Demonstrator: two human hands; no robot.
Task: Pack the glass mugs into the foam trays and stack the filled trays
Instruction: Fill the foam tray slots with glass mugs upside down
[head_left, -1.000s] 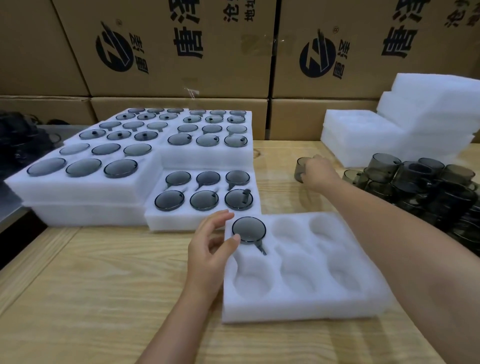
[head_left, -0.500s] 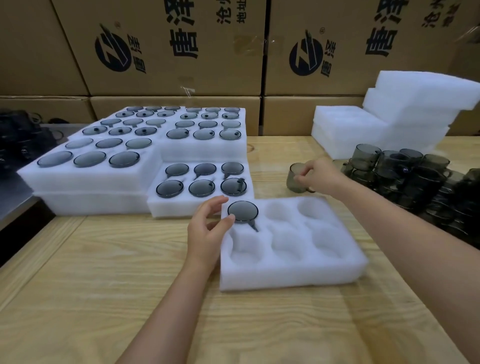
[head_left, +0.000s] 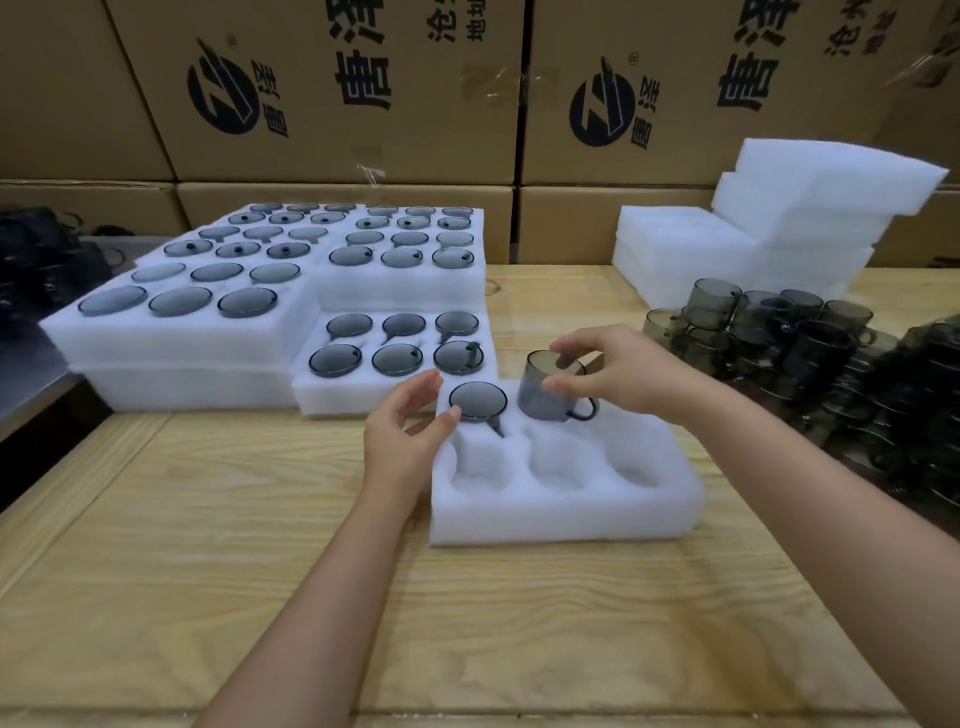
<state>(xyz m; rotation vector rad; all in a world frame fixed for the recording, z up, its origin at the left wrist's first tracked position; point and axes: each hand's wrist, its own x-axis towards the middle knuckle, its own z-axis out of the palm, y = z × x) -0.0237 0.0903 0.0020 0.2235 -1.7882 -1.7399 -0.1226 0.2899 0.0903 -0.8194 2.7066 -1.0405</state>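
Note:
A white foam tray (head_left: 566, 512) with six pockets lies in front of me on the wooden table. One smoky glass mug (head_left: 477, 401) sits in its far-left pocket, handle toward me. My left hand (head_left: 410, 436) rests open at the tray's left edge, fingers close to that mug. My right hand (head_left: 618, 371) grips a second smoky mug (head_left: 545, 397) by its rim, held upright over the far-middle pocket with its handle to the right. The other pockets are empty.
Filled foam trays (head_left: 291, 306) are stacked at the left and back. A pile of loose mugs (head_left: 810, 353) lies at the right, with empty foam trays (head_left: 769, 228) behind it. Cardboard boxes (head_left: 337, 88) form the back wall.
My right hand has brought a mug from the table beside the loose pile over to the tray's far-middle pocket. My left hand stays at the tray's left edge.

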